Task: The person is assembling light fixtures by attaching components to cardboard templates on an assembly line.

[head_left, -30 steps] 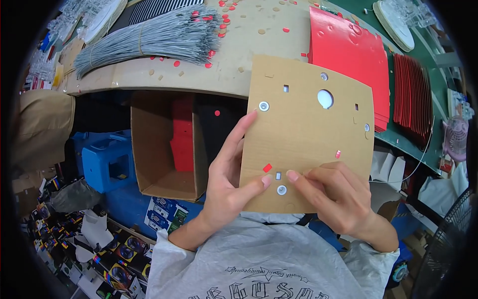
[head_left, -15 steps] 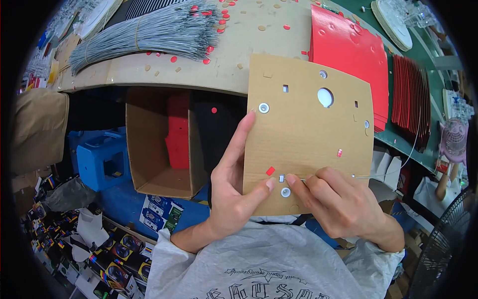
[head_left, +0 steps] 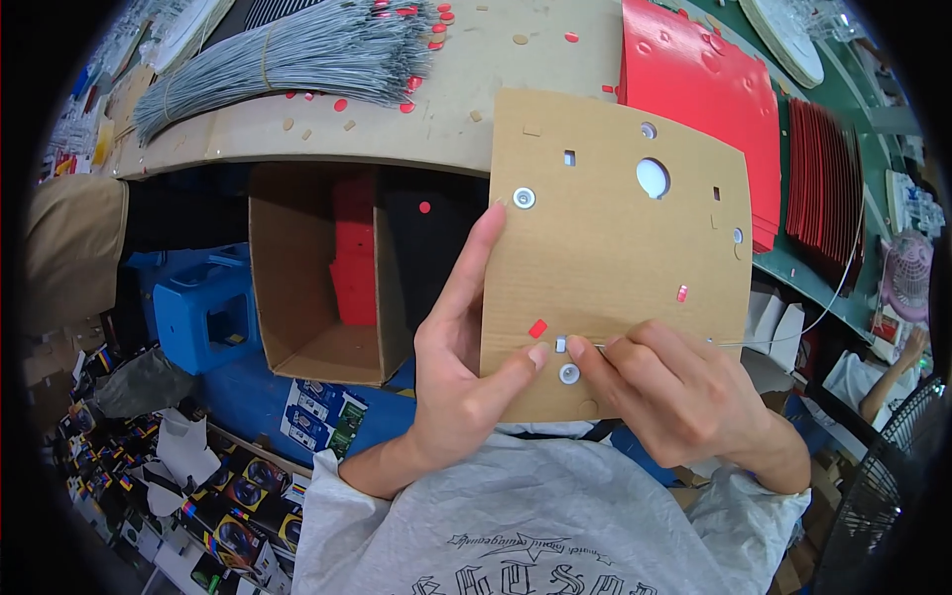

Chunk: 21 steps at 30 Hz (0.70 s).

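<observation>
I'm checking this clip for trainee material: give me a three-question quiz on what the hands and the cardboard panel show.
1. True or false: the left hand grips the cardboard panel at its left edge.
2. What does the right hand pinch? A) a thin grey wire B) a red sheet C) a blue crate
3. What lies bundled on the table at upper left?

Key: 1 true; 2 A; 3 a bundle of grey wires.

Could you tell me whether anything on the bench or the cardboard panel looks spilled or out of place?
Small red and tan punched-out bits lie scattered over the workbench beside the bundle of grey wires, like loose scrap. The cardboard panel, held by the left hand and right hand, looks undamaged.
</observation>
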### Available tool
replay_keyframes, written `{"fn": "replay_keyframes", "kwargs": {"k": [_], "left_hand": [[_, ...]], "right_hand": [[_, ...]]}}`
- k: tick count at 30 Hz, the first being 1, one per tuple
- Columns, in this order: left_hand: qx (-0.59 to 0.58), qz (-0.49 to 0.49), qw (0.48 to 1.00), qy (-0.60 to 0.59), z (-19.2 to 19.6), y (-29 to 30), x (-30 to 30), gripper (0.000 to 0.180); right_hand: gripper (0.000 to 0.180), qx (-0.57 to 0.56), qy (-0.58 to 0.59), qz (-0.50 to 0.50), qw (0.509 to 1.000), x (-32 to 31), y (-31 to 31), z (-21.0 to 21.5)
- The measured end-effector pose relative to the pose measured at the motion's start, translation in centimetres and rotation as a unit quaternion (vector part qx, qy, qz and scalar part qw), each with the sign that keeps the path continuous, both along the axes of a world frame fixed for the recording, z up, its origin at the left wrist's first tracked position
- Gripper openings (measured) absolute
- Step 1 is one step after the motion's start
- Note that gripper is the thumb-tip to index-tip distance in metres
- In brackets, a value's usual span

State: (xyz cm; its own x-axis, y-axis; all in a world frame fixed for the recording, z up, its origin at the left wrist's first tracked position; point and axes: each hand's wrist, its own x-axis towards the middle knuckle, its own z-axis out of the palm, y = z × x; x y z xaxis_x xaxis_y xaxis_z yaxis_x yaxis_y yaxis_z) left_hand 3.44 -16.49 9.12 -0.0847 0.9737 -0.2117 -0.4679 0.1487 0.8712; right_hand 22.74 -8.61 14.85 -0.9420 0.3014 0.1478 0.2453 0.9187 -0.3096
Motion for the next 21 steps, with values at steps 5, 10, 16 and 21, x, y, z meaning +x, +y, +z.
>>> {"fn": "replay_keyframes", "kwargs": {"k": [5,10,16,21], "left_hand": [[0.008,-0.004,1.000,-0.012,-0.1,0.1,0.3,0.090],[0.008,0.000,1.000,-0.008,0.0,-0.2,0.3,0.089],[0.017,-0.006,1.000,-0.003,0.0,-0.2,0.9,0.089],[0.013,0.012,1.000,-0.022,-0.1,0.0,0.9,0.090]], "right_hand": [[0.052,0.043,0.019,-0.002,0.999,0.6,-0.2,-0.8],[0.055,0.026,0.037,-0.004,0.999,1.0,0.2,-0.7],[0.056,0.045,0.013,0.010,0.999,1.4,-0.5,-0.7],[0.059,0.052,0.051,0.020,0.997,1.0,-0.1,-1.3]]}}
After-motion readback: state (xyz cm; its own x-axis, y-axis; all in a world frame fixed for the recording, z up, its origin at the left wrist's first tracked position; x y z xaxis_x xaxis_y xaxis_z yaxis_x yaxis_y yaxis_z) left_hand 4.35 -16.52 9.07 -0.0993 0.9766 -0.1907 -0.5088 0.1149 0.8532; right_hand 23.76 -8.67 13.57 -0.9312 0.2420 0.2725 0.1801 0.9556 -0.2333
